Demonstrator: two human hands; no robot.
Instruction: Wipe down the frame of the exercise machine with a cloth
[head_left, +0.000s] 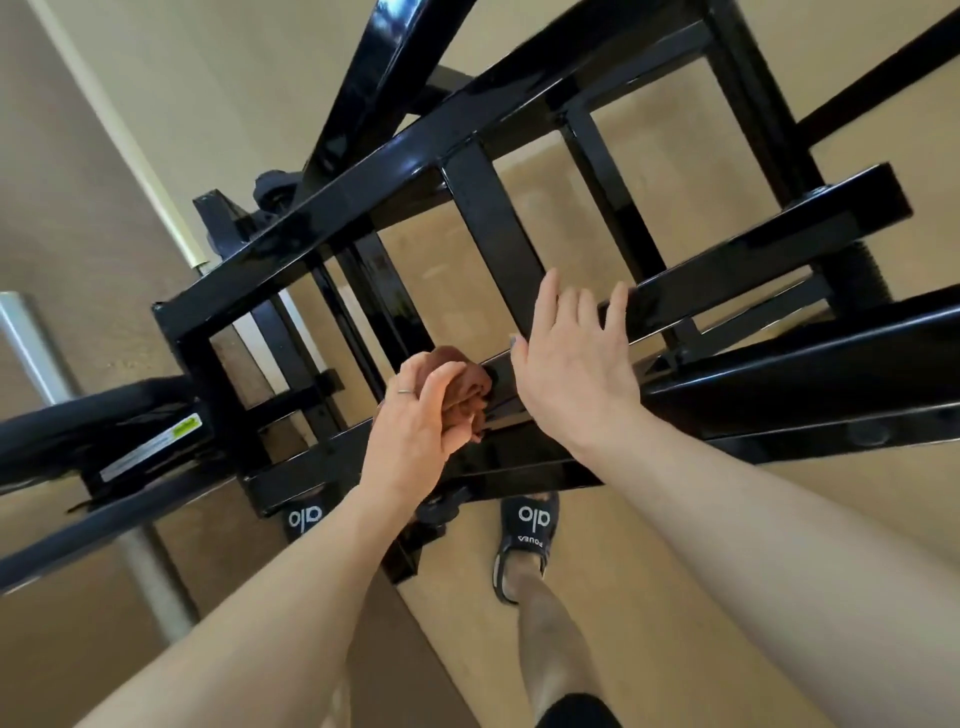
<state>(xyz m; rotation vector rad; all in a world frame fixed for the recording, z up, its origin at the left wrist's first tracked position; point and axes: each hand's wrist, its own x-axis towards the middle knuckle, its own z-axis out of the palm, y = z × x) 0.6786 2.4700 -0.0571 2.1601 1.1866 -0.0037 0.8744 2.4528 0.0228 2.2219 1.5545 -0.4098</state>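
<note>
Near the middle of the picture we see the left hand (422, 415) with its fingers curled tight around a bunched brown cloth (465, 387). The cloth is pressed against a shiny black bar of the machine frame (488, 228). Just to the right, the right hand (574, 358) is flat with straight, spread fingers, and it rests on the same black bar, holding nothing. The frame fills the middle and top of the picture with many crossing bars. At the lower left of it we see a white and green sticker (150, 448). Lower down, two black sandals (527, 538) stand on the tan floor (675, 525).
</note>
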